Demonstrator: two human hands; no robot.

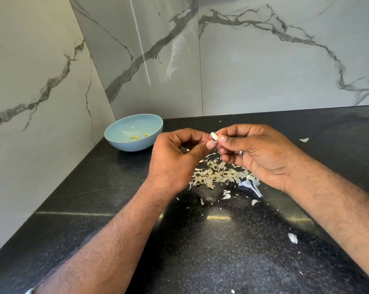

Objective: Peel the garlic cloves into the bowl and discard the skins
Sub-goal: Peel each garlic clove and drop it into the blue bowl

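A small pale garlic clove [213, 136] is held above the counter between both hands. My left hand [175, 158] pinches it from the left with thumb and fingertips. My right hand [257, 151] pinches it from the right, a ring on one finger. Below them a pile of garlic skins [217, 175] lies on the black counter. A light blue bowl [119, 141] stands at the back left corner with a few peeled cloves [134, 137] inside.
The black speckled counter [200, 251] meets marble walls behind and at the left. Loose skin flakes [292, 238] are scattered to the right and toward the front, one piece [304, 140] far right.
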